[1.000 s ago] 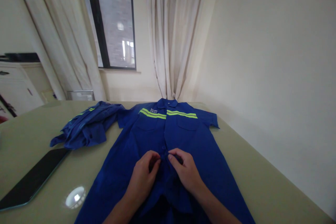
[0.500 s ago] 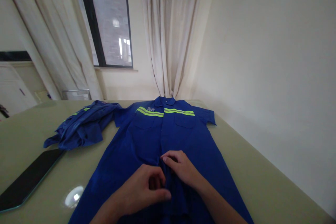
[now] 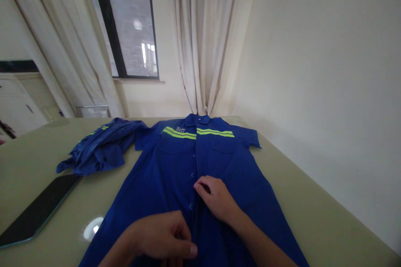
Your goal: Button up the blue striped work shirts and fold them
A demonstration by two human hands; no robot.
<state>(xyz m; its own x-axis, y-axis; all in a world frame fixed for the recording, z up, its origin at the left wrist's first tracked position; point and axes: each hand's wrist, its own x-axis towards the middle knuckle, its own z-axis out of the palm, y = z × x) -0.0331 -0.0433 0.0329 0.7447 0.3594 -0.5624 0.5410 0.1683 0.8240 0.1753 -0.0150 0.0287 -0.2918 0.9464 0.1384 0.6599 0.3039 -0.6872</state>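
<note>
Blue shirt (image 3: 169,175) lies face up, collar at the far end, near part running out of frame at the bottom, on the pale green table (image 3: 300,192). Progress, my read: laying-out looks done. Body spread out, both short sleeves out to the sides, collar roughly centred, yellow chest bands about lined up across the front. Front closure looks unfinished: several buttons (image 3: 192,174) show bare beside the edge of the front strip (image 3: 202,154), so at least those seem not done up. Can't tell whether anything higher, at chest or collar, is fastened; lower front is too dark and partly behind the left hand to check. Second blue garment (image 3: 100,154) sits in a crumpled heap on the person's left, looks undealt with; dark board (image 3: 37,206) lies near it. Right hand (image 3: 217,200): forearm angles in from lower right, palm down, thumb and index tips together at the strip edge, just beside the buttons; looks like a light pinch on the cloth. Left hand (image 3: 164,235): nearer the body and lower, wrist bent, back of hand up, fingers curled under, thumb pointing across toward the front edge. Its fingertips are mostly hidden, so can't tell if it has any cloth. Hands are apart from each other.
</note>
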